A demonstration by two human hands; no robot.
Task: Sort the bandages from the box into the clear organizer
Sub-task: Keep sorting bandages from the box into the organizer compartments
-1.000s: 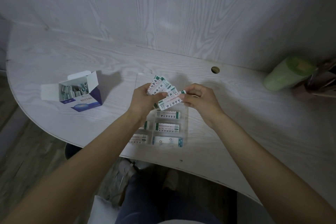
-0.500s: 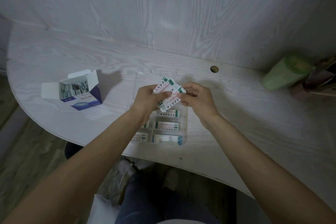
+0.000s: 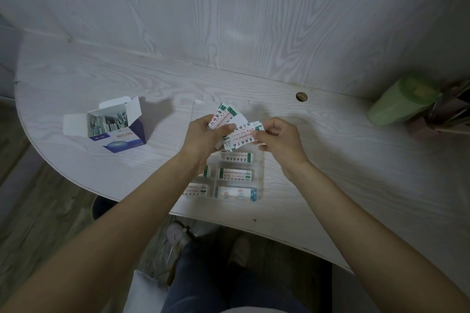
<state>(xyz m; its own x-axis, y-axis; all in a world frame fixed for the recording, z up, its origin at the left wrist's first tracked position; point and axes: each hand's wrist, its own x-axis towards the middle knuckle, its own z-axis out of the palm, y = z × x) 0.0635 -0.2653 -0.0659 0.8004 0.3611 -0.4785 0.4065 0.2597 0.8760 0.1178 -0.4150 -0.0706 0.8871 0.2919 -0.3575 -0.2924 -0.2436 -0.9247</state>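
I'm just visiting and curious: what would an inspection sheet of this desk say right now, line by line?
Surface: pale wood-grain desk with a curved front edge and a round cable hole near the wall.
Job's things: open bandage box, bandages inside, on the left; clear organizer below the hands, several near compartments holding bandages.
Clutter: green container lying at the right, beside dim items too dark to name.
Grippers: left hand holds a fan of bandages; right hand pinches one bandage from it.
Cables: nothing seen.
Surroundings: wood-grain wall panel behind; wooden floor and the person's legs below.
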